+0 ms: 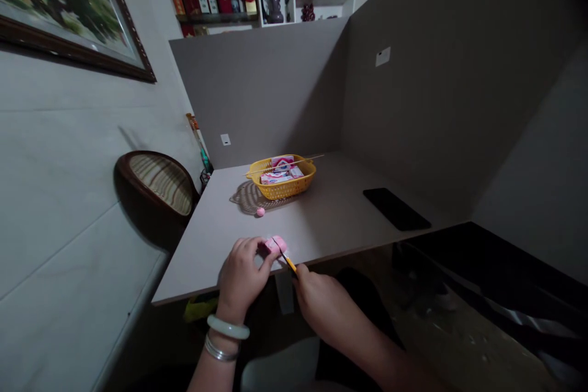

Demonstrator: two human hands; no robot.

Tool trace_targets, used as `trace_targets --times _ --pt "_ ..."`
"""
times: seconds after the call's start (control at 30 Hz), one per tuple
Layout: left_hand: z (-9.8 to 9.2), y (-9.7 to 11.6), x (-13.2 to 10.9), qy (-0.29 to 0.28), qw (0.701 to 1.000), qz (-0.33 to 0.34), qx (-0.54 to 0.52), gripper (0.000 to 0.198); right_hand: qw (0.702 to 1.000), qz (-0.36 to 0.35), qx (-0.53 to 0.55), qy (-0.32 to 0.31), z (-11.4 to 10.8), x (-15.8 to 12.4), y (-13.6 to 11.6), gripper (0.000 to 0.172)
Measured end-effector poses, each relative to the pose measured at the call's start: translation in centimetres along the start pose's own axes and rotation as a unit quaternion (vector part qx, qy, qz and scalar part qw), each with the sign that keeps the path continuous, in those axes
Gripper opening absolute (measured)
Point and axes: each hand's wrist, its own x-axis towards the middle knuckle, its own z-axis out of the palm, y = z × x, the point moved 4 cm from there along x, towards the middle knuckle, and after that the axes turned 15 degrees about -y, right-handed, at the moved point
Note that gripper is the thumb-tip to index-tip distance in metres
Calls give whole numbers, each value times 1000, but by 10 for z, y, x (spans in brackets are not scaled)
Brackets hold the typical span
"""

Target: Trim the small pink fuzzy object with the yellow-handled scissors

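Near the front edge of the table lies a pink lump (280, 242), its material not clear. The fingers and thumb of my left hand (242, 271) are closed on its left side. My right hand (318, 297) grips a small knife (291, 264) with a yellow handle, and the thin dark blade lies across the lump. How deep the blade sits I cannot tell. Beyond them rests a small pink ball (260, 212), apart from both hands.
A yellow plastic basket (288, 190) holds several pink-and-white packets, with a thin stick (316, 156) across its top. A flat black object (395, 209) lies at the table's right. Grey partitions (275, 86) stand behind and right; a round dark-rimmed object (158, 184) is at left.
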Motion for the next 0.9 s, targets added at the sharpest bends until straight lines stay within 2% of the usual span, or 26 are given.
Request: trace_targets --times 0.17,0.43,0.67,0.8,0.9 --pt "0 0 0 8 1000 3 -1 27 1000 -3 1 -7 8 -12 7 21" --pt "-2 3 -1 -4 1000 -12 -4 27 1000 3 12 3 -3 7 -1 19" --pt "-2 6 -1 20 999 18 28 22 1000 -10 2 21 3 -14 11 19" --pt "-3 8 -1 30 998 35 38 27 1000 -9 -2 20 -2 -14 12 17" --pt "-5 10 -1 32 998 55 19 17 1000 -9 1 26 -5 -13 10 19"
